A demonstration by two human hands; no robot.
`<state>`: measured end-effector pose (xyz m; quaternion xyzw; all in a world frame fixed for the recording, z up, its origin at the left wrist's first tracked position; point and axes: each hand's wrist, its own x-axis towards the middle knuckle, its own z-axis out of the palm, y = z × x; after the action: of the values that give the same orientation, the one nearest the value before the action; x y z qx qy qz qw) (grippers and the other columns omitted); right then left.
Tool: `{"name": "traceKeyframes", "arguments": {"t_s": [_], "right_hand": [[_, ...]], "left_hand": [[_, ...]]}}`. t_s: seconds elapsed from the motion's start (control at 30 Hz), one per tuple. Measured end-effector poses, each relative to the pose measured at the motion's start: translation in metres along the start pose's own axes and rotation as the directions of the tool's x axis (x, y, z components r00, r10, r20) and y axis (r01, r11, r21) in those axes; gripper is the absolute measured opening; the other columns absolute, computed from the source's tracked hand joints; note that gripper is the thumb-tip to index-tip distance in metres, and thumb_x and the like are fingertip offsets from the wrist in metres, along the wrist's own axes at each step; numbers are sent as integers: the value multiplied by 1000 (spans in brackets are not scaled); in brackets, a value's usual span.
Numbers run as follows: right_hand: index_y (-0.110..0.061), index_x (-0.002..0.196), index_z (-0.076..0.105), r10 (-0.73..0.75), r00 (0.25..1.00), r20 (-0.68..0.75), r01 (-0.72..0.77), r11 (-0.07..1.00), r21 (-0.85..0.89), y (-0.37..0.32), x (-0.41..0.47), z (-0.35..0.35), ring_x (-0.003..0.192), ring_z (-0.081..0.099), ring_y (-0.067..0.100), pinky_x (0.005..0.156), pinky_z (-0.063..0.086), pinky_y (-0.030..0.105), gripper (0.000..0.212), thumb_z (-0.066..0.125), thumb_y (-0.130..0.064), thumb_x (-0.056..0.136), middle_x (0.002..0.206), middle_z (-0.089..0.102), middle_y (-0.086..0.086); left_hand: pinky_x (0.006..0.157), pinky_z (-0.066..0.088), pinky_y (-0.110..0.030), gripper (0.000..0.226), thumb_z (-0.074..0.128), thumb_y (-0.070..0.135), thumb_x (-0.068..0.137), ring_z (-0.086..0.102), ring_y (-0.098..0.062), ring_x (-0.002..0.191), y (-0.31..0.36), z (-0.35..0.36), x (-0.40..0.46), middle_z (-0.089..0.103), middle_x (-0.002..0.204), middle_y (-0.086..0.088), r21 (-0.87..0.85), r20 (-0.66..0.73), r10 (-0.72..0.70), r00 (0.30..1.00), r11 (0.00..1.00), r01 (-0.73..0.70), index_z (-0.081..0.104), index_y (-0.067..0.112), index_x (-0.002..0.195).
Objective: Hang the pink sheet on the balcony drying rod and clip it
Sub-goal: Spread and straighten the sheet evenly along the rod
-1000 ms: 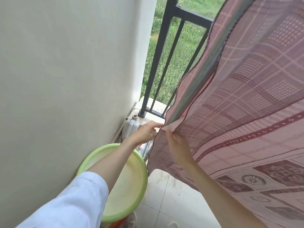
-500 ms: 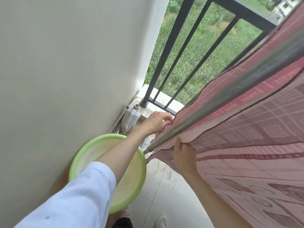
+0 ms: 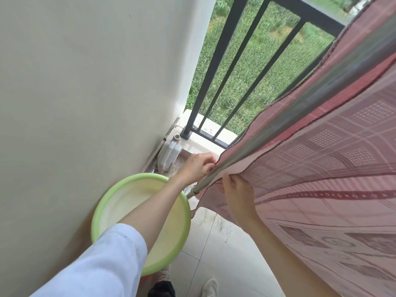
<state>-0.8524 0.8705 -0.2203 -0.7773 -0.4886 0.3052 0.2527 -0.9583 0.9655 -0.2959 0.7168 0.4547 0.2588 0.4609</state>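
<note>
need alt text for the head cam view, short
Both hands pinch the corner of a pink sheet draped over a drying rod: left hand beyond the rod, right hand on the near side. Below them a green basin sits by the wall.

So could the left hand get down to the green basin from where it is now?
Probably yes. The left hand grips the pink sheet at the rod's end, and the green basin sits below with nothing between; it would have to let go first.
</note>
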Motion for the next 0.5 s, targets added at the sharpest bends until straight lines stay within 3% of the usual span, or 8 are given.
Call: {"name": "traceKeyframes", "arguments": {"t_s": [0.07, 0.1, 0.2, 0.33, 0.43, 0.5], "right_hand": [[-14, 98, 67, -17, 999, 45, 15, 998, 58, -4, -1, 1, 94, 61, 20, 88, 46, 34, 26, 43, -22, 95, 98, 70, 2], [-18, 108, 65, -40, 996, 85, 35, 998, 60, -7, -1, 0, 98, 58, 13, 89, 43, 27, 26, 42, -22, 96, 106, 67, -4], [-21, 129, 52, -77, 978, 192, 72, 997, 35, -14, -1, -3, 102, 46, 3, 77, 31, 7, 34, 37, -19, 98, 114, 55, -11], [-23, 139, 40, -83, 969, 231, 85, 996, 1, -7, -5, -5, 123, 45, 11, 88, 29, 15, 40, 33, -20, 99, 139, 48, -6], [-26, 143, 30, -84, 962, 259, 94, 995, -27, -2, -9, -12, 127, 45, 16, 90, 31, 18, 44, 32, -26, 100, 146, 40, -6], [-27, 145, 26, -93, 958, 272, 106, 994, -35, 1, -13, -17, 133, 39, 14, 96, 29, 19, 46, 33, -28, 99, 149, 34, -7]], "left_hand": [[74, 44, -33, 6, 59, 9, 83, 60, -22, 78, 0, 2, -6, 69, 82, -9, -10, -24, -15, 1000, 1000, 15, 65, 9, 82], [75, 44, -33, 8, 57, 7, 83, 60, -22, 79, 1, 2, -8, 69, 83, -10, -10, -33, -23, 999, 1000, 23, 65, 8, 83], [70, 40, -28, 13, 53, 4, 83, 55, -20, 76, 4, 3, -14, 65, 78, -5, -13, -48, -54, 997, 998, 53, 65, 8, 86], [69, 39, -24, 12, 55, 2, 84, 54, -18, 74, 6, 2, -16, 60, 76, -1, -21, -57, -106, 993, 994, 105, 65, 7, 85], [80, 51, -35, 11, 58, 3, 83, 63, -25, 80, 4, 0, -17, 65, 78, -4, -76, -48, -149, 988, 987, 145, 65, 11, 81], [82, 51, -37, 12, 60, 4, 83, 63, -19, 79, 5, 0, -20, 68, 80, -5, -76, -49, -175, 983, 982, 172, 66, 14, 79]]}}
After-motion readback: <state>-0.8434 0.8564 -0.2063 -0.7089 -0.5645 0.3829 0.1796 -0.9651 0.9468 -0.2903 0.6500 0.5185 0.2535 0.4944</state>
